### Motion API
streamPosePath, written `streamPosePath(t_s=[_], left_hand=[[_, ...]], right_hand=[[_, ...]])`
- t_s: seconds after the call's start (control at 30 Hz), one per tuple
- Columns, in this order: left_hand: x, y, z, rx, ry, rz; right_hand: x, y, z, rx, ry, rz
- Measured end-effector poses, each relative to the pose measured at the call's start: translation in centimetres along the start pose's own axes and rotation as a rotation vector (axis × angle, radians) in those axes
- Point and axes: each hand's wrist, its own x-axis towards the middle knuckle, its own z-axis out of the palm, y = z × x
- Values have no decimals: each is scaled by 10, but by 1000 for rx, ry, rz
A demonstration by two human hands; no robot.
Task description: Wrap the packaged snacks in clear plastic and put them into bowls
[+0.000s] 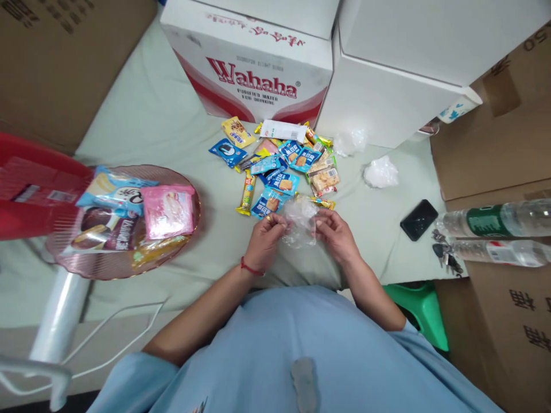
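Note:
Both my hands hold a clear crumpled plastic bag (pixel 300 225) just above the pale green cloth (pixel 155 115). My left hand (pixel 266 234), with a red string at its wrist, pinches the bag's left edge. My right hand (pixel 334 229) pinches the right edge. Right behind the bag lies a pile of small snack packets (pixel 284 166), mostly blue, yellow and orange. A pink see-through tray (pixel 60 252) at the left holds a pink packet (pixel 169 211), a brown chocolate-snack packet (pixel 105 229) and a blue one (pixel 114 192).
A Wahaha water carton (pixel 253 63) and a white box (pixel 400 80) stand at the back. A black phone (pixel 419 219), keys (pixel 445 257), two water bottles (pixel 495 221) and crumpled plastic (pixel 381 172) lie at the right. Brown cartons flank both sides; a green stool (pixel 419 310) is lower right.

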Motion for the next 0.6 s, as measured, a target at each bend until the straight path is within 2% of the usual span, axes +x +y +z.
streamPosePath(t_s=[0.1,0.2,0.27,0.4,0.47,0.6], left_hand=[[-1,-1,-5,134,-2,141],[-3,0,-7,285,-58,276],[-6,1,-7,337,-114,315],[-8,-1,-6,354,-167,324],[-6,-4,-10,334,-105,315],[3,-11,-24,229,214,252]], right_hand=[[-3,6,-3,-64,124,-31],[-7,4,-5,-231,214,-209],[-6,1,-3,-333,148,-266],[4,5,5,-267,-45,-163],[9,9,8,-170,-48,-107],[8,11,7,-25,27,-96]])
